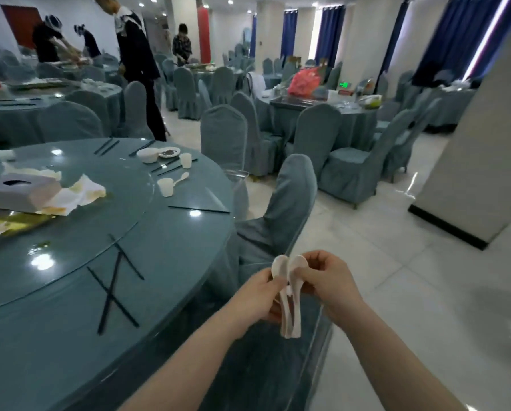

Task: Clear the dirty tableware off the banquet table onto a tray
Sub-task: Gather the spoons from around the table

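Both bare forearms are reaching forward from the bottom of the view and converging at the centre. The left hand [258,295] is coming in from the lower left, its fingers curling round the handles of white ceramic spoons [289,295] and gripping them from the left side. The right hand [325,280] is coming in from the lower right, its thumb and fingers pinching the same spoons near their bowls. The two hands are sitting close together, almost touching.
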{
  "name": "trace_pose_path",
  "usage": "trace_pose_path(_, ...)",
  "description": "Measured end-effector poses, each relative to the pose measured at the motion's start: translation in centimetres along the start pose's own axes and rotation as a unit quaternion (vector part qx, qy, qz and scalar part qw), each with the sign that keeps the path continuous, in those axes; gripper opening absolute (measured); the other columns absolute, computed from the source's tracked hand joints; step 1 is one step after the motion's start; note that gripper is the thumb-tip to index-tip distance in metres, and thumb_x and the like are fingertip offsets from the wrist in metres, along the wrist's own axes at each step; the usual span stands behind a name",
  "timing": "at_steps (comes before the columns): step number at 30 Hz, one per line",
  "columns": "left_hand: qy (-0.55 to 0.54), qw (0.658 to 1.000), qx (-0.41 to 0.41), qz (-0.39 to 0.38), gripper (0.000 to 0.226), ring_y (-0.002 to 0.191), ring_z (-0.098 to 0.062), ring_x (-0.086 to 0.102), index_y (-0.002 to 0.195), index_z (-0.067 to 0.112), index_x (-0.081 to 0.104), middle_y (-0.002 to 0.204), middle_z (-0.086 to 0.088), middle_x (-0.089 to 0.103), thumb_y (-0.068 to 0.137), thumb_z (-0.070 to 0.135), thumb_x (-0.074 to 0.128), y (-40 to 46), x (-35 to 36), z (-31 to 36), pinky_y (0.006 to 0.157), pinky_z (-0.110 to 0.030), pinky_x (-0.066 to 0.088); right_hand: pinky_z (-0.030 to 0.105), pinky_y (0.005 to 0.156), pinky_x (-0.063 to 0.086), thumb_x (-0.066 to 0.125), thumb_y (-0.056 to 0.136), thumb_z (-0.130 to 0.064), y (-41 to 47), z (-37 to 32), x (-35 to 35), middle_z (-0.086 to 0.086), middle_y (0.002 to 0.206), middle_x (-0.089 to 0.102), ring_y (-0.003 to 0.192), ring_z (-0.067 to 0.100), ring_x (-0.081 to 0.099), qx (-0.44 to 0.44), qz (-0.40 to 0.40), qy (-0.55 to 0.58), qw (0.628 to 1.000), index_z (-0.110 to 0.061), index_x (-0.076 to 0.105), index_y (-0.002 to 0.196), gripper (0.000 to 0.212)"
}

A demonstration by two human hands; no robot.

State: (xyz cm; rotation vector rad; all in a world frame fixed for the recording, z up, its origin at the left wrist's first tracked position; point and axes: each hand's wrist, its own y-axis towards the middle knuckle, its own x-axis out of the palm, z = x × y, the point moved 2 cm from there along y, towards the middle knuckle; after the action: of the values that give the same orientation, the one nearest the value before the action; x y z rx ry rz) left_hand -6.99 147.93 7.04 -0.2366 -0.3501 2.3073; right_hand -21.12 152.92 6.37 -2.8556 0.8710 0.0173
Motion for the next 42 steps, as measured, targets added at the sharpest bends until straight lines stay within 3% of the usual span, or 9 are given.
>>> trace_pose_path(4, 0.037, 0.999, 0.022, 0.003, 0.030, 0.062, -0.010, 0.063, 0.112, 0.009, 0.056, 0.084, -0.006, 0.066, 0.099, 0.033, 0.043, 5.6, 9.9, 1.7, 0.055, -0.022, 0.052, 0.028, 0.059, 0.055, 0.068, 0.074, 0.006, 2.4, 0.4, -10.6, 0.013, 0.078, 0.071, 0.068, 0.024, 0.070, 0.014, 0.032, 0.035, 0.999, -0.005, 0.063, 0.089, 0.020)
trace_pose_path(8, 0.033, 0.999, 0.024, -0.028, 0.025, 0.072, -0.019, 0.068, 0.106, 0.016, 0.055, 0.083, -0.009, 0.067, 0.098, 0.037, 0.045, 10.7, 18.1, 2.9, 0.059, -0.027, 0.055, 0.025, 0.057, 0.047, 0.067, 0.074, 0.001, 5.3, 0.6, -18.8, 0.010, 0.083, 0.069, 0.066, 0.017, 0.061, 0.014, 0.073, -0.006, 0.997, -0.012, 0.065, 0.092, 0.022)
trace_pose_path(11, 0.022, 0.999, 0.014, -0.033, 0.021, 0.076, -0.024, 0.071, 0.106, 0.017, 0.055, 0.084, -0.011, 0.071, 0.096, 0.034, 0.049, 14.1, 21.3, 3.8, 0.064, -0.035, 0.057, 0.024, 0.052, 0.047, 0.065, 0.076, 0.000, 7.7, 0.8, -22.8, 0.009, 0.078, 0.066, 0.058, 0.016, 0.055, 0.021, 0.070, -0.002, 0.997, -0.010, 0.064, 0.093, 0.020)
trace_pose_path(14, 0.028, 0.998, 0.011, -0.052, 0.013, 0.073, -0.022, 0.071, 0.107, 0.025, 0.053, 0.081, -0.007, 0.073, 0.095, 0.030, 0.054, 17.5, 23.0, 4.5, 0.060, -0.031, 0.053, 0.030, 0.060, 0.056, 0.065, 0.076, -0.001, 10.9, 1.2, -24.9, 0.011, 0.074, 0.066, 0.059, 0.018, 0.062, 0.036, 0.052, 0.006, 0.998, -0.007, 0.063, 0.091, 0.017)
trace_pose_path(16, 0.034, 0.998, 0.005, -0.051, 0.011, 0.074, -0.024, 0.072, 0.106, 0.027, 0.053, 0.081, -0.006, 0.074, 0.095, 0.028, 0.053, 20.3, 23.5, 5.2, 0.058, -0.029, 0.053, 0.027, 0.058, 0.054, 0.067, 0.075, -0.006, 13.7, 1.2, -26.2, 0.007, 0.072, 0.064, 0.056, 0.015, 0.059, 0.042, 0.038, -0.011, 0.998, -0.010, 0.064, 0.090, 0.016)
trace_pose_path(23, 0.000, 0.999, -0.022, 0.044, 0.020, 0.071, -0.020, 0.072, 0.116, 0.021, 0.050, 0.078, -0.004, 0.075, 0.098, 0.016, 0.044, 31.9, 21.6, 7.4, 0.055, -0.022, 0.053, 0.022, 0.065, 0.050, 0.067, 0.084, -0.032, 26.7, 0.8, -30.3, -0.004, 0.092, 0.071, 0.079, 0.009, 0.067, 0.037, -0.037, -0.075, 0.996, -0.024, 0.069, 0.092, 0.012)
trace_pose_path(29, -0.103, 0.983, -0.019, 0.148, 0.019, 0.074, -0.023, 0.072, 0.113, 0.014, 0.055, 0.081, -0.010, 0.075, 0.099, 0.013, 0.043, 42.2, 16.4, 10.2, 0.055, -0.025, 0.054, 0.023, 0.070, 0.053, 0.064, 0.087, -0.024, 40.6, -1.9, -34.1, -0.003, 0.092, 0.074, 0.080, 0.009, 0.069, 0.044, -0.046, -0.081, 0.995, -0.022, 0.070, 0.094, 0.009)
trace_pose_path(35, -0.195, 0.940, -0.016, 0.278, 0.017, 0.075, -0.026, 0.072, 0.111, 0.010, 0.056, 0.086, -0.015, 0.074, 0.097, 0.012, 0.047, 50.5, 10.9, 12.8, 0.063, -0.034, 0.055, 0.025, 0.073, 0.054, 0.059, 0.092, -0.019, 53.2, -3.6, -35.2, -0.006, 0.087, 0.075, 0.080, 0.010, 0.070, 0.040, -0.089, -0.079, 0.992, -0.020, 0.069, 0.097, 0.011)
trace_pose_path(42, -0.250, 0.869, 0.019, 0.426, 0.017, 0.075, -0.027, 0.072, 0.109, 0.011, 0.058, 0.087, -0.015, 0.074, 0.098, 0.014, 0.046, 59.6, 7.1, 16.1, 0.073, -0.042, 0.054, 0.028, 0.079, 0.054, 0.056, 0.094, -0.016, 70.3, -5.7, -32.0, -0.007, 0.089, 0.075, 0.084, 0.012, 0.070, 0.021, -0.214, -0.101, 0.971, -0.021, 0.068, 0.097, 0.013)
